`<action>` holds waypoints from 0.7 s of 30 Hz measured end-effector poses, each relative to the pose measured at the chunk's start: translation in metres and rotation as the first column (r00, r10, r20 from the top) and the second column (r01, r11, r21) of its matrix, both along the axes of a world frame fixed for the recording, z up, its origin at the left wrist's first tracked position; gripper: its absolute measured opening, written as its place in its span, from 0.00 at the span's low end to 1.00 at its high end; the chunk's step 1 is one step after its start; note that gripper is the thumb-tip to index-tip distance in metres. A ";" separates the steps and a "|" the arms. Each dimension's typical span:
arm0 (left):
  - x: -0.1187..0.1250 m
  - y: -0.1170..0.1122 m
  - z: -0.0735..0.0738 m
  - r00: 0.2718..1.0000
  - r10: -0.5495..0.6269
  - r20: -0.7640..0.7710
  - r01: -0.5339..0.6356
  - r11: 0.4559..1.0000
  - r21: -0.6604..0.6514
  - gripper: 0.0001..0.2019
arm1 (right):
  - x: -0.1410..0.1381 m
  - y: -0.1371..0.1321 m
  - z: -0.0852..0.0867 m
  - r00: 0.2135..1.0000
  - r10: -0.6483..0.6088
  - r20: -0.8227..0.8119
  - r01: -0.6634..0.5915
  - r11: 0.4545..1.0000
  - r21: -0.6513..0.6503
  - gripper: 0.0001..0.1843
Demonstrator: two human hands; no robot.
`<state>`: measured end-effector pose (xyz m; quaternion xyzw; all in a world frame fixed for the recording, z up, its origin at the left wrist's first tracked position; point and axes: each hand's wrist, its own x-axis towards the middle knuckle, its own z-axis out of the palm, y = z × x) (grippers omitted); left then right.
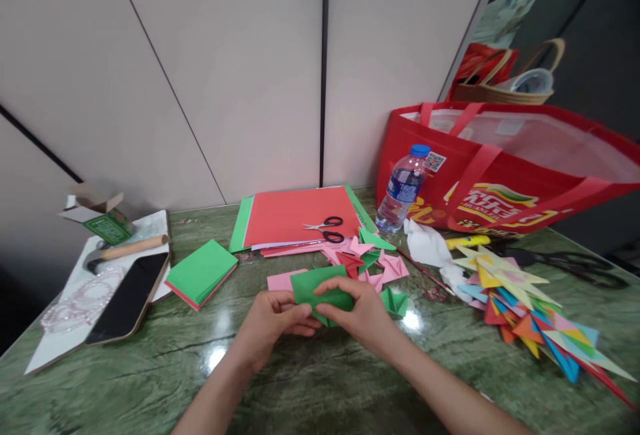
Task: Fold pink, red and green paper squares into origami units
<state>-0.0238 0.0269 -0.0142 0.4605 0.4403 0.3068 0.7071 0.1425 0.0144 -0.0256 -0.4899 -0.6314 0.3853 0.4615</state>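
A folded sheet of green paper (320, 288) is held between my two hands above the table. My left hand (280, 322) grips its lower left edge with thumb and fingers. On the other side, my right hand (355, 308) pinches its front, thumb and forefinger over the right half. Just behind the paper lies a pink sheet (280, 280), partly covered. Folded pink pieces (393, 266), a folded red piece (350, 264) and a folded green piece (395, 303) are scattered close by to the right.
Small scissors (333, 228) lie on stacked red sheets (300, 212). A green paper pile (205, 268), a phone (130, 298) and a hammer (130, 248) are leftward. Rightward are a water bottle (403, 188), a red bag (500, 182), tissue (427, 245) and colourful folded papers (535, 315).
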 end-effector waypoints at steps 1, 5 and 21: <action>-0.001 0.000 0.000 1.000 -0.008 -0.016 0.008 1.000 0.002 0.13 | 0.000 0.000 0.000 1.000 0.013 0.006 -0.013 1.000 -0.002 0.07; -0.004 0.001 0.001 0.997 -0.051 -0.050 0.051 0.999 0.007 0.14 | 0.000 -0.001 0.001 0.999 0.046 0.013 -0.046 0.999 -0.011 0.07; -0.005 0.001 -0.002 0.988 -0.138 -0.062 0.138 0.990 0.002 0.14 | 0.001 0.000 -0.001 0.995 0.093 0.041 -0.092 0.995 -0.036 0.08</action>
